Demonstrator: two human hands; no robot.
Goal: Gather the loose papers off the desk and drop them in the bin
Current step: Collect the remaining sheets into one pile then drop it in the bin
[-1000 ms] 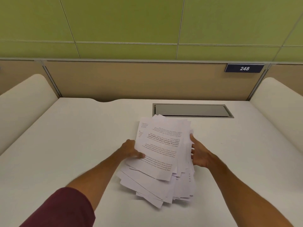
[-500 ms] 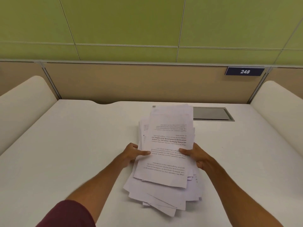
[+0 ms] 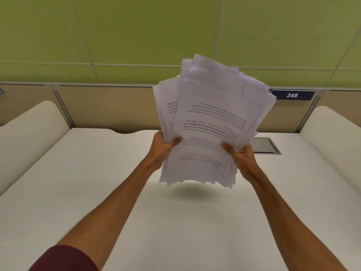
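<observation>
- Because the sheets are many and unevenly squared, the left hand [image 3: 166, 146] clamps the left edge of the papers [image 3: 211, 122] just left of frame centre, thumb pressed flat on the top printed page and the other fingers hidden behind the stack
- With its forearm running up from the dark red sleeve [image 3: 64, 259] at the lower left, that arm is stretched well forward and its wrist bent slightly back, so the bundle stands nearly upright
- Held this way, the papers hang in the centre of the frame, clear of the bench [image 3: 97, 182]; a soft shadow lies on the white surface right under their ragged lower edges, and the tops fan out toward the upper right
- Pinching from both sides probably keeps loose inner sheets from sliding out during the carry
- Right of centre, the right hand [image 3: 241, 156] grips the lower right corner, thumb on the front page and fingers wrapped behind, its forearm coming in from the lower right
- Behind it sits a grey hatch [image 3: 265, 146] set in the bench, and a plate marked 248 [image 3: 292, 95] at the upper right
- No bin is in view
</observation>
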